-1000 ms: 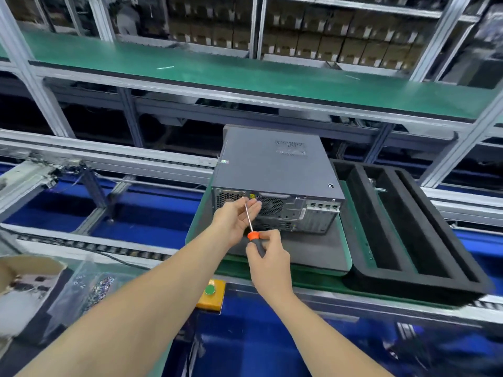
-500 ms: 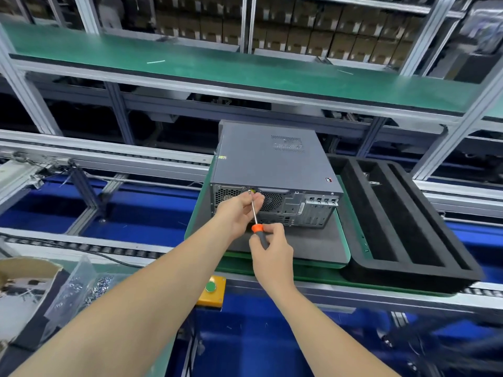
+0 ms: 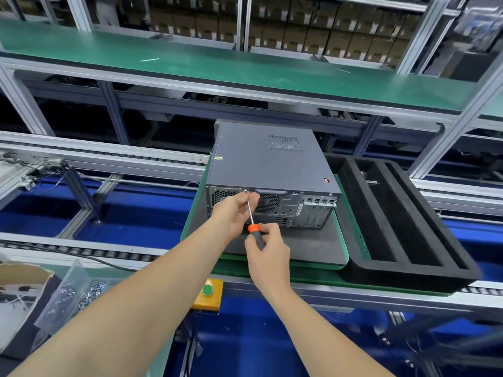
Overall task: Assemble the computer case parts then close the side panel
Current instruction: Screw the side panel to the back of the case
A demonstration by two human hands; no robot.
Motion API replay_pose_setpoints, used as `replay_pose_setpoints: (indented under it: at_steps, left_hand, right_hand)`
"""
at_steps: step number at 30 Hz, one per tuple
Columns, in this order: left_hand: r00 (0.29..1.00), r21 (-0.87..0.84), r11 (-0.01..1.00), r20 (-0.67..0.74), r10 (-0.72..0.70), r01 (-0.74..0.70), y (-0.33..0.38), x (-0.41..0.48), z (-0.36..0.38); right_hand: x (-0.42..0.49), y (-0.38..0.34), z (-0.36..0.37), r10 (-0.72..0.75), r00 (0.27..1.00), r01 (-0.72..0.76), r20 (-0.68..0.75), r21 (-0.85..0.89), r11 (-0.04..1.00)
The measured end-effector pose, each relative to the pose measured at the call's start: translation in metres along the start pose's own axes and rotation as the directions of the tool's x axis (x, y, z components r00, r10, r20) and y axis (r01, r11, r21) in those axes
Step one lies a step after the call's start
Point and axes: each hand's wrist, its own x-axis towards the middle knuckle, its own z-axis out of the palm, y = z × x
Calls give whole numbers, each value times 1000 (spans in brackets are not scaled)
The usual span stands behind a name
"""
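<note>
A grey computer case [image 3: 269,161] lies on its side on a dark mat [image 3: 307,240], its rear ports facing me and its side panel closed on top. My right hand [image 3: 265,253] grips the black and orange handle of a screwdriver [image 3: 251,214]. The metal tip meets the upper rear edge of the case, left of the round fan grille. My left hand [image 3: 234,210] pinches the shaft near the tip and rests against the rear face. The screw itself is hidden by my fingers.
A black foam tray [image 3: 402,221] with long slots sits right of the case on the green pallet [image 3: 343,257]. A clear bag of screws [image 3: 81,292] and a cardboard box [image 3: 19,284] lie at lower left. A yellow box with a green button [image 3: 207,291] hangs on the conveyor rail.
Both hands stay at the same rear spot on the case, with the screwdriver still on the upper edge. The view has shifted slightly; the hands' hold is unchanged.
</note>
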Motion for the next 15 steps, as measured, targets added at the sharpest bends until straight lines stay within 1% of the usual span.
replay_pose_setpoints:
  at_steps: [10, 13, 15]
  left_hand:
    - [1000, 64, 998, 17, 13, -14, 3, -3, 0]
    - [1000, 90, 996, 1, 0, 0, 4, -3, 0]
    - [1000, 99, 995, -6, -10, 10, 5, -4, 1]
  right_hand:
    - [-2, 0, 5, -14, 1000, 14, -16, 8, 1000]
    - [-1, 0, 6, 12, 1000, -12, -20, 11, 1000]
    - [0, -1, 6, 59, 998, -58, -13, 44, 997]
